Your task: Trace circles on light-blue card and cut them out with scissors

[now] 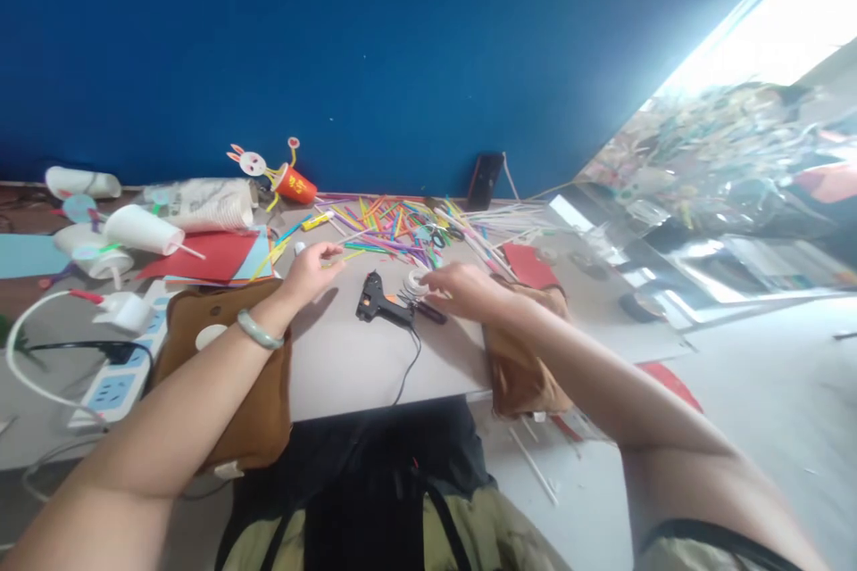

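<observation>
My left hand (pixel 309 270) rests on the grey table (pixel 348 357), its fingers curled round a thin yellow-green straw (pixel 341 260). A pale green bangle (pixel 258 332) sits on that wrist. My right hand (pixel 463 287) reaches over a small white roll of tape (pixel 416 282), fingers bent down onto it. A black hot glue gun (pixel 378 301) lies between the two hands, its cord (pixel 408 366) trailing off the front edge. A heap of coloured straws (pixel 388 226) lies just beyond the hands.
Red paper (pixel 214 257) and white paper cups (pixel 142 230) lie at the left, with a white power strip (pixel 117 385) nearer me. A red cup with a paper rabbit (pixel 289 180) stands by the blue wall. Brown cushions (pixel 258 393) sit under both forearms.
</observation>
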The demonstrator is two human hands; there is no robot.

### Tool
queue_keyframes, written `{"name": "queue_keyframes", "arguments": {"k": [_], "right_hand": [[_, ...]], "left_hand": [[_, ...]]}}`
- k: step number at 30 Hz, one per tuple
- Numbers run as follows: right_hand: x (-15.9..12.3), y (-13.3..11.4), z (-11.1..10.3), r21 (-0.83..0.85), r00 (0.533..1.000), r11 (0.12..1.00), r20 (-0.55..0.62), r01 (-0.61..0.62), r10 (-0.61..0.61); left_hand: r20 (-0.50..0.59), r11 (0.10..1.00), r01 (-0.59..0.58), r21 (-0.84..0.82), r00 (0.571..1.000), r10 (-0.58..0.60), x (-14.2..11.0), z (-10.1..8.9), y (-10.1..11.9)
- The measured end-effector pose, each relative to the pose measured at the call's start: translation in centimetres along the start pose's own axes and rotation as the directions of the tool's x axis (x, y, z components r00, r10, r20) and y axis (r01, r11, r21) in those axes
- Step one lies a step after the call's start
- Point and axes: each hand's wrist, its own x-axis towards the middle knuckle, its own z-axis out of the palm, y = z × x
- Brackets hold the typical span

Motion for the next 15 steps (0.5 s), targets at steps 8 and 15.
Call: {"name": "queue_keyframes", "arguments": {"k": [8,15], "right_hand": [[-8.4,-3.1,3.2,0.012,0.986,0.997,-0.146,0.078,-0.075],[-12.5,-4.0,3.7,-0.037,0.965,0.999,-0.259,0.029,-0.038]], "left_hand": [[-0.079,0.974,-0.130,0.187,0.986,0.147,0.0,0.1,-0.4],[0.174,0.835,-0.381,0.398,0.925,0.339,-3.0,0.9,3.6]]}}
